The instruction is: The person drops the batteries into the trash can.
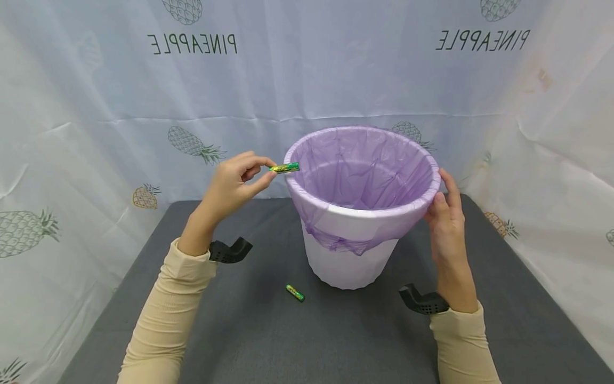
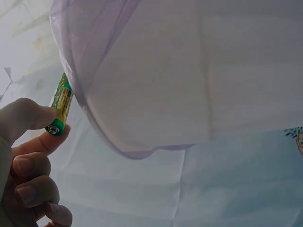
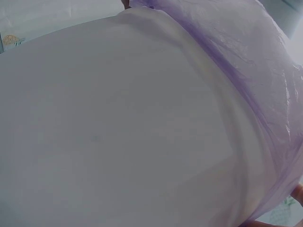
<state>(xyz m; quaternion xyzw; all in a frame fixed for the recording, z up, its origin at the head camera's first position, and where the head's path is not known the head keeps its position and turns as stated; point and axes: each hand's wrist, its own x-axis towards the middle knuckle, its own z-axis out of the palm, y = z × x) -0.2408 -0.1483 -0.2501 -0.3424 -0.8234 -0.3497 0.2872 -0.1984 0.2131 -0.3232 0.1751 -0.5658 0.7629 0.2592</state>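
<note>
Thumb and index finger of my left hand (image 1: 235, 181) pinch a green and yellow battery (image 1: 285, 168) near the left rim of a white trash bin (image 1: 345, 266). A purple trash bag (image 1: 355, 176) lines the bin and folds over its rim. In the left wrist view the battery (image 2: 61, 101) points toward the bag, partly behind the rim; whether they touch I cannot tell. My right hand (image 1: 448, 229) rests against the outside of the bin's right rim, thumb and fingers on the bag. A second green and yellow battery (image 1: 295, 293) lies in front of the bin.
The bin stands upright on a dark grey tabletop (image 1: 249, 336). Behind and at both sides hangs a pale cloth (image 1: 307, 69) with pineapple prints. A black wrist mount (image 1: 230, 250) sits on the left wrist, another black mount (image 1: 423, 300) on the right.
</note>
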